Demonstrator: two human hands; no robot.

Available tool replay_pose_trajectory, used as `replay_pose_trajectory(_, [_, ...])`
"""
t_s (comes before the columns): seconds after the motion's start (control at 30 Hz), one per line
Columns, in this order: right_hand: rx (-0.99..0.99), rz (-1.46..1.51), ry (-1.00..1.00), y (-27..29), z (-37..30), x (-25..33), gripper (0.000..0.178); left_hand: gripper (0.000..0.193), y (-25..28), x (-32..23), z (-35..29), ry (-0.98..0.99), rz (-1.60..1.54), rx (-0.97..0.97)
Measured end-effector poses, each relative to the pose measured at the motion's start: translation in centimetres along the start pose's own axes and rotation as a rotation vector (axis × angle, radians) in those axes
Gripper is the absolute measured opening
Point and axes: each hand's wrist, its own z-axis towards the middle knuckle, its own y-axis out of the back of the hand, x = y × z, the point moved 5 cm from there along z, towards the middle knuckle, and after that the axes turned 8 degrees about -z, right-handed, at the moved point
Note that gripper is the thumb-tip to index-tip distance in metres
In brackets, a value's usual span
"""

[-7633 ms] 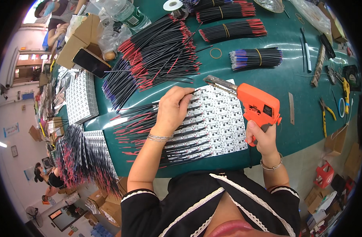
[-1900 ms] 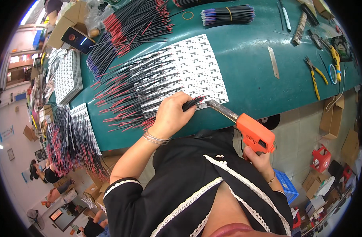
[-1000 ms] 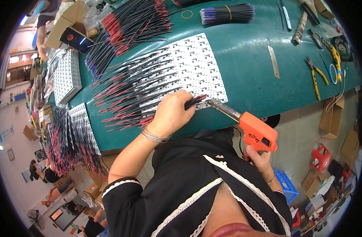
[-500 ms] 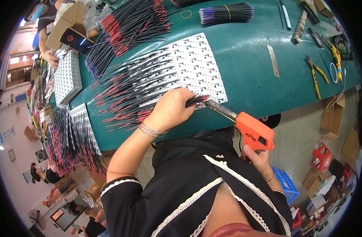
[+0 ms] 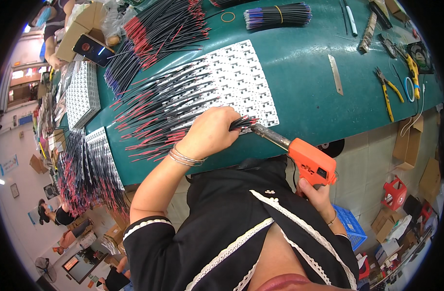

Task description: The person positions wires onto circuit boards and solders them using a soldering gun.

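My left hand is closed around a bundle of thin black wires with red tips, just above the near edge of a white circuit board panel. In my right hand is an orange soldering gun, gripped by its handle. The gun's metal tip meets, or comes very close to, the ends of the bundle; the exact contact is too small to tell. Rows of black and red wires lie across the left part of the panel, their red ends pointing left.
Loose wires and a banded wire bundle lie at the back. Stacked panels and a phone stand left, near another person's hand. A blade and yellow-handled cutters lie right on the green table.
My left hand has shifted very slightly right with the wire bundle. The soldering gun stays almost in place. At the far left, the other person's hand has drawn back a little.
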Motion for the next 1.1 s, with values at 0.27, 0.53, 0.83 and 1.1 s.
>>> replay_pose_trajectory(0.27, [0.001,-0.032,-0.022,0.2,0.0,-0.6,0.023,0.014,-0.1,-0.8,-0.1,0.011,0.039,-0.014])
replay_pose_trajectory(0.53, [-0.041,0.044,-0.007,0.6,0.1,-0.1,0.044,0.014,-0.1,-1.0,0.0,-0.001,0.066,0.005])
replay_pose_trajectory(0.83, [-0.036,0.017,0.040,0.8,0.5,0.2,0.047,0.018,1.4,-0.4,-0.3,0.014,-0.111,-0.026])
replay_pose_trajectory(1.1, [0.006,-0.010,0.096,-0.1,1.5,0.9,0.045,0.016,1.6,0.9,-0.6,-0.020,-0.119,-0.208])
